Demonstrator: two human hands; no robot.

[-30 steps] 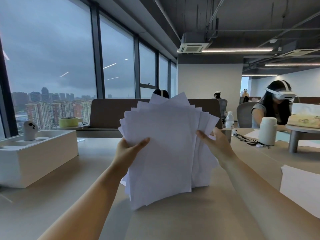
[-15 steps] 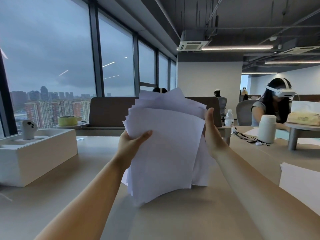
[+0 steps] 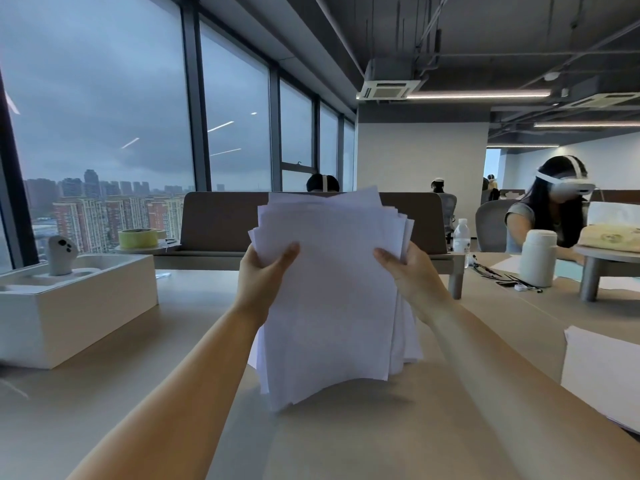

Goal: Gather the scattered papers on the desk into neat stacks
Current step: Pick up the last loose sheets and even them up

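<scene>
Both hands grip a sheaf of papers (image 3: 332, 292) upright over the desk (image 3: 381, 438), the left hand (image 3: 263, 275) and right hand (image 3: 410, 275) pinching its side edges. The sheets are uneven; a slackened pinch could let inner ones slide out.

The room is a bit dim, with soft grey-blue light coming from the big windows (image 3: 104, 116) on the left. Long lamps (image 3: 485, 94) glow on the dark ceiling (image 3: 502, 26) and show up again in those windows as thin white lines. Straight lines bend near the edges, and the papers (image 3: 329, 299) drop a faint shadow on the desk (image 3: 381, 438).
</scene>
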